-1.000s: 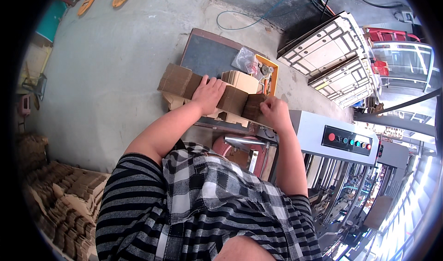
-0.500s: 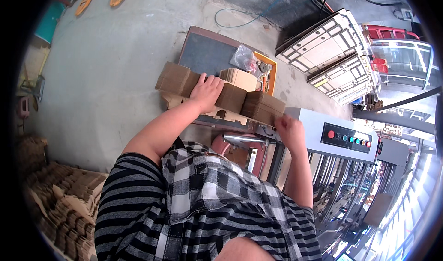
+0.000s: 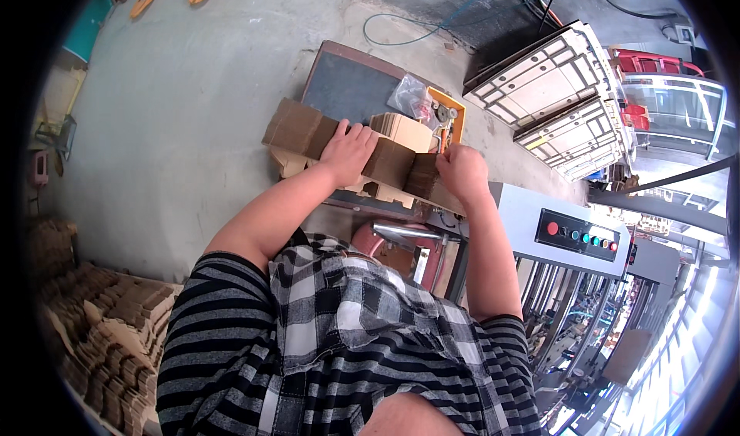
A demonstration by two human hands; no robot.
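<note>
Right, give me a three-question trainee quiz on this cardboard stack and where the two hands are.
1. True or false: the left hand lies flat on top of the stack of brown cardboard blanks.
2. Where is the right hand? A) on the control panel B) at the right end of the cardboard stack C) on the clear plastic bag
3. Fill in: the button at the left end of the control panel's row is coloured ____.

Key: 1 true; 2 B; 3 red.
</note>
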